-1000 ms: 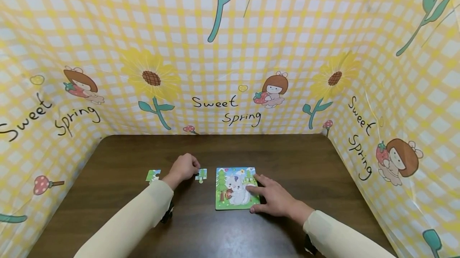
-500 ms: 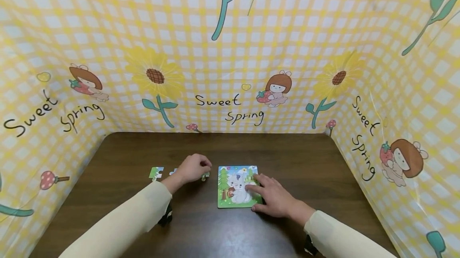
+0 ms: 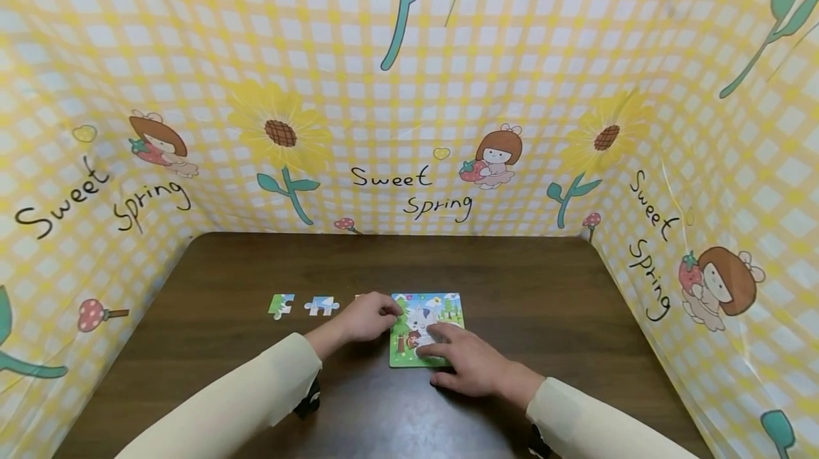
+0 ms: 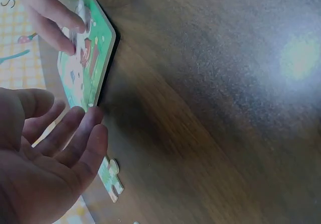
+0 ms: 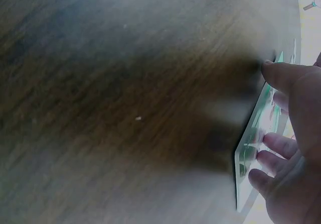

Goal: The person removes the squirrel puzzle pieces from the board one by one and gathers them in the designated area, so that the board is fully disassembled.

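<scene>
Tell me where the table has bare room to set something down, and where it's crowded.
Bare table lies right of the right hand, out to the cloth; behind the puzzle; and in front, between the sleeves. It is crowded at the puzzle's left edge, where the left hand sits, with loose pieces lined up to its left.

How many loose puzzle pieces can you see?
3: the left piece, the middle piece just right of it, and a third piece partly covered by the left hand. More could be hidden there.
</scene>
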A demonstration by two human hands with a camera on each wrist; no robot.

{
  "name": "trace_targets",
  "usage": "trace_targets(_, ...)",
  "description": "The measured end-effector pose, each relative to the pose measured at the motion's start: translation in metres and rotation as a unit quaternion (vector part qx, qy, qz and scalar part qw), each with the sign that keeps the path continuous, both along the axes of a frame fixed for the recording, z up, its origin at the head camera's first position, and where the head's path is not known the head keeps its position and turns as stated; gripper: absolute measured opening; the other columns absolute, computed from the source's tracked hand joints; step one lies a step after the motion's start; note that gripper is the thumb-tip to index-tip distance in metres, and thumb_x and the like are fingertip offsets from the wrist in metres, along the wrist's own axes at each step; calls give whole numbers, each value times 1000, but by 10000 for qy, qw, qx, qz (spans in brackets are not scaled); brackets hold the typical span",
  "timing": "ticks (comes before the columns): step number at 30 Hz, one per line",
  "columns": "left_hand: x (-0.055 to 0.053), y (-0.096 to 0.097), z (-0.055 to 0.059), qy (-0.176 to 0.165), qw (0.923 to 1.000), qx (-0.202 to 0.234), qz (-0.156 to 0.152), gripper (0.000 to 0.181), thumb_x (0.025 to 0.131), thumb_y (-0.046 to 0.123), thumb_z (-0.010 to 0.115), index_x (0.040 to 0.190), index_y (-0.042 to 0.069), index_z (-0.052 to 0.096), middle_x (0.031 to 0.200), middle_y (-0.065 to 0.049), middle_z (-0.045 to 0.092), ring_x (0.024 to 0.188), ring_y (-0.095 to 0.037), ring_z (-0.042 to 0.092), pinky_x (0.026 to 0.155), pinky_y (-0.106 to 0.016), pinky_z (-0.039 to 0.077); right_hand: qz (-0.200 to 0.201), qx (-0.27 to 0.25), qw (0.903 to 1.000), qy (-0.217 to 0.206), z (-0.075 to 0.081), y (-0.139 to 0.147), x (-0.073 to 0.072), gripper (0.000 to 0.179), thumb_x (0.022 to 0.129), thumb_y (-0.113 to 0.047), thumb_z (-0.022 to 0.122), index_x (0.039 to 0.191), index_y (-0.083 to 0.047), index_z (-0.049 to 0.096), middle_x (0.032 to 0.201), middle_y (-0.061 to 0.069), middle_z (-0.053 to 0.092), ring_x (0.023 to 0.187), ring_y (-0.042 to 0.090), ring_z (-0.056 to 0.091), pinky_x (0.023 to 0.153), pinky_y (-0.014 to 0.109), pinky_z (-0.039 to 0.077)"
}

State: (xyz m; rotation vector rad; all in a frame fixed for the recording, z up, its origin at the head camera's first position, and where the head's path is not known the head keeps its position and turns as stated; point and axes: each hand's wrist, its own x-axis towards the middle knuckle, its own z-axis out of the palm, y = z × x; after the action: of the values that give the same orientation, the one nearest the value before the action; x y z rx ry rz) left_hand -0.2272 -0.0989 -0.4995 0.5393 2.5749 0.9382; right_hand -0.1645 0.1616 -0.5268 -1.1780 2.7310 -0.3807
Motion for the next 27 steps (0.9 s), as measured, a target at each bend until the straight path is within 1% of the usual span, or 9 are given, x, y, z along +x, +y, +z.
trace_targets(3, 0, 0, -1, -28, 10000, 1, -63, 21, 98, 11, 65, 115, 7, 76, 108, -4, 74, 94, -17, 61, 94, -46, 53, -39, 16, 10000, 7, -1, -1, 0, 46, 97, -41, 69, 142, -30, 63, 155, 13, 47, 146, 28, 42, 115, 48, 40)
trace_targets(9, 0, 0, -2, -209, 9997, 68, -50, 22, 98, 12, 65, 117, 8, 76, 109, -4, 73, 96, -18, 61, 95, -47, 52, -88, 24, 10000, 33, -3, -1, 1, 46, 97, -42, 70, 141, -31, 63, 156, 13, 46, 147, 29, 41, 116, 48, 39)
trace_targets(12, -1, 1, -2, -253, 9996, 77, -131, 23, 97, 12, 66, 117, 7, 76, 111, -5, 73, 98, -18, 62, 97, -48, 52, -108, 46, 9999, 29, -4, -1, 3, 47, 97, -42, 69, 142, -32, 63, 156, 13, 46, 146, 30, 41, 116, 48, 39)
trace_targets(15, -1, 3, -3, -211, 9994, 21, -267, 24, 96, 11, 66, 118, 7, 76, 114, -6, 74, 100, -19, 63, 98, -49, 51, -94, 64, 9999, 34, -4, 0, 3, 47, 97, -42, 70, 142, -32, 63, 156, 13, 46, 146, 30, 42, 115, 49, 41)
trace_targets(19, -1, 6, -5, -22, 9992, -94, -388, 25, 95, 10, 66, 118, 6, 75, 118, -6, 74, 100, -19, 63, 97, -48, 51, -61, 101, 9999, 35, -3, 0, 2, 46, 97, -41, 70, 141, -32, 63, 156, 13, 46, 146, 30, 42, 114, 48, 42)
trace_targets(22, -2, 9, -5, 57, 9991, -103, -402, 26, 95, 9, 65, 119, 5, 75, 119, -7, 74, 103, -20, 63, 96, -48, 51, -42, 127, 9999, 16, -1, -1, 1, 46, 97, -41, 69, 141, -31, 63, 156, 13, 46, 146, 29, 42, 114, 47, 42)
trace_targets(27, -5, 12, -7, 89, 9991, -105, -404, 26, 95, 10, 64, 118, 5, 76, 116, -5, 75, 106, -20, 65, 95, -46, 52, -52, 157, 9999, -1, -1, -1, 0, 46, 97, -43, 69, 141, -32, 63, 156, 11, 46, 147, 28, 42, 114, 46, 42)
